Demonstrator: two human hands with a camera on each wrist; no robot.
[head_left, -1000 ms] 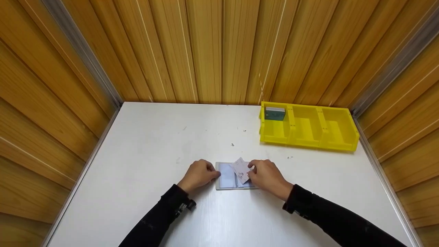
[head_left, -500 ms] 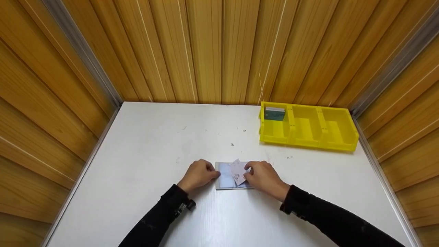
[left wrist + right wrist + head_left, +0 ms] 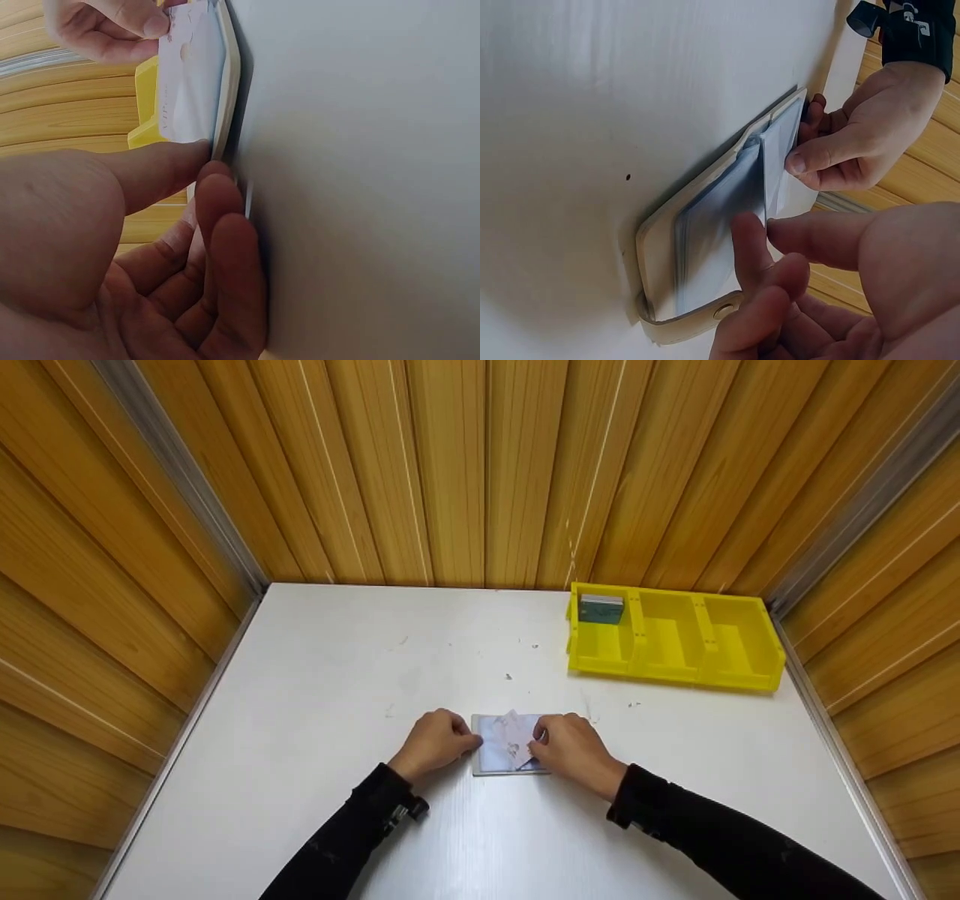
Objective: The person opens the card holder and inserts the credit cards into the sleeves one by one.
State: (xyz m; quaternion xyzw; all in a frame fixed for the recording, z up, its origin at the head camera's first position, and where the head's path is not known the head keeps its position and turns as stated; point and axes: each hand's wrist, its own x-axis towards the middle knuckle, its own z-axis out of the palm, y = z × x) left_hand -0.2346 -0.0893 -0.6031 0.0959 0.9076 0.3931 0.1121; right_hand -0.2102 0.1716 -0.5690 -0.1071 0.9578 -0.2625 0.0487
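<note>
An open card holder (image 3: 487,763) with clear sleeves lies on the white table. My left hand (image 3: 436,742) pinches its left edge, thumb on top and fingers against the underside in the left wrist view. Between thumb and forefinger my right hand (image 3: 576,751) pinches a pale pink card (image 3: 513,739) lettered "VIP" (image 3: 184,82). The card is tilted over the left sleeve, one corner pointing away from me. In the right wrist view the holder's right page shows stacked clear sleeves (image 3: 716,217) and a strap with a snap button (image 3: 724,310).
At the back right stands a yellow bin (image 3: 637,667) with three compartments. Its left compartment holds a dark green boxlike stack (image 3: 601,610). Wood-patterned walls (image 3: 450,472) border the table at the back and both sides.
My right hand has moved a little to the left with the card, bringing it further over the holder's left sleeve. The left hand has stayed at the holder's left edge.
</note>
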